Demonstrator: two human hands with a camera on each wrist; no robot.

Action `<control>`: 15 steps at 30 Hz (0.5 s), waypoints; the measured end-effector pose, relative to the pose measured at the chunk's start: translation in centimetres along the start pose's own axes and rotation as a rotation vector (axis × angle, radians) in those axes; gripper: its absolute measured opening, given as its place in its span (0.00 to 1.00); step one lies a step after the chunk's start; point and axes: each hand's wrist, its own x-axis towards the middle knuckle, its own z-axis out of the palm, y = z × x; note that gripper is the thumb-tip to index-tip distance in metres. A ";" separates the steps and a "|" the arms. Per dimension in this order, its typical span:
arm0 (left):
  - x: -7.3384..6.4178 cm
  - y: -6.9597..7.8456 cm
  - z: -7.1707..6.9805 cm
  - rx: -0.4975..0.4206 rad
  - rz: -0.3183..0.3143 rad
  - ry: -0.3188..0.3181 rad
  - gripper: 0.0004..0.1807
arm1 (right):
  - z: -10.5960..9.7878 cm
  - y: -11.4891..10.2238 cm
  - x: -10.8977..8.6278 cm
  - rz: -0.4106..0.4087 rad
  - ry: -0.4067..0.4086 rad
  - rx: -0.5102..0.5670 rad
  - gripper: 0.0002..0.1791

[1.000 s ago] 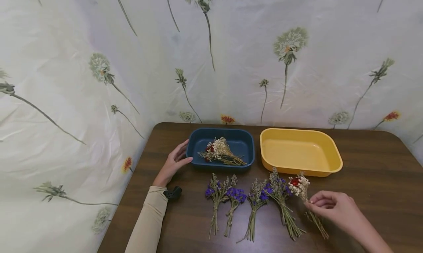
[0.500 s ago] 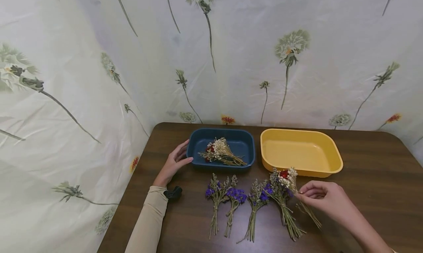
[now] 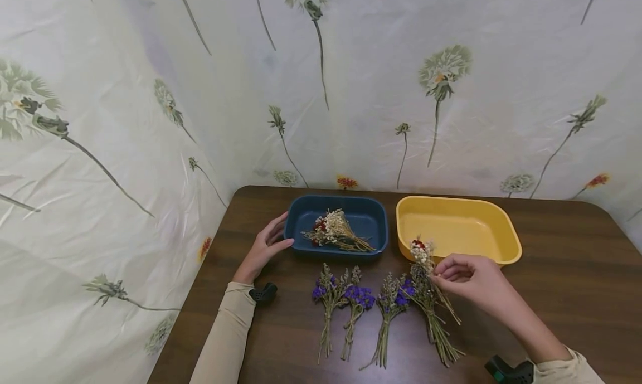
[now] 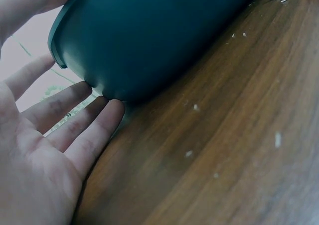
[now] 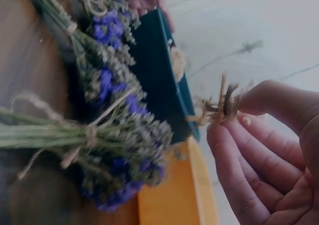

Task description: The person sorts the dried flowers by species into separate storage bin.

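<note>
In the head view my right hand [image 3: 473, 277] pinches a small dried-flower bunch [image 3: 423, 254] with white and red blooms by its stems. It hangs above the table, its head by the near edge of the yellow tray [image 3: 458, 228]. The right wrist view shows the stem ends [image 5: 222, 105] between thumb and fingers. My left hand [image 3: 262, 251] touches the left end of the blue tray [image 3: 368, 219]; in the left wrist view its fingers [image 4: 82, 133] lie nearly straight against the tray's outer wall. Inside the blue tray rests a white-and-red dried-flower bunch [image 3: 337, 228].
Several purple dried-flower bunches [image 3: 383, 328] lie in a row on the brown table [image 3: 562, 272] before the trays. The rightmost purple bunch [image 3: 441, 334] lies partly beneath the held one. A floral-patterned sheet [image 3: 361, 94] hangs behind the table.
My right hand has carried the white-and-red bunch up and left, from right of the purple row to the yellow tray's near edge. The left hand stays at the blue tray.
</note>
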 end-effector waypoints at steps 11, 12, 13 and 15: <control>-0.1 -0.1 -0.1 0.003 0.003 -0.001 0.37 | 0.9 -2.9 1.3 -0.181 0.023 -0.120 0.08; -0.1 -0.1 -0.1 0.004 0.004 -0.003 0.37 | 1.0 -3.1 1.6 -0.186 0.018 -0.133 0.08; -0.1 -0.2 -0.2 0.004 0.006 -0.003 0.37 | 1.2 -3.2 2.0 -0.192 0.015 -0.146 0.08; -0.2 -0.3 -0.2 0.003 0.005 -0.003 0.37 | 1.4 -3.4 2.7 -0.205 0.009 -0.166 0.08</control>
